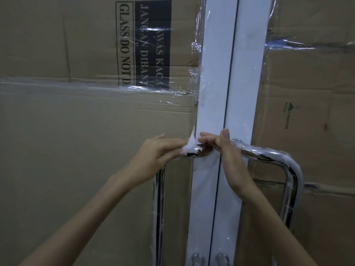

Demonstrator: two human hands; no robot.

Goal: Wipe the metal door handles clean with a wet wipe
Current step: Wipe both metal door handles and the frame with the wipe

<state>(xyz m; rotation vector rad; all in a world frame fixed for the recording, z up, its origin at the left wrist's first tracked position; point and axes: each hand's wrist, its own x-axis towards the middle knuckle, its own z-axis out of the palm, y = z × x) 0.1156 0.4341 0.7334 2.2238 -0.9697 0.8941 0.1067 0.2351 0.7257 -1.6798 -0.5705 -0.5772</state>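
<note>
Two chrome pull handles hang on a white double door. The left handle (160, 191) runs down from a top bend at the door frame, and the right handle (292, 169) curves out and down on the other side. A small white wet wipe (189, 145) is pressed on the top bend of the left handle. My left hand (155, 152) pinches the wipe from the left. My right hand (222, 148) holds the wipe's other end, fingers over the handle's mount.
Cardboard sheets (76, 131) taped with clear plastic film cover both door panels; one bears a printed "GLASS DO NOT" warning. The white door frame (213, 93) runs vertically between them. Two lower handle mounts (209, 259) show at the bottom edge.
</note>
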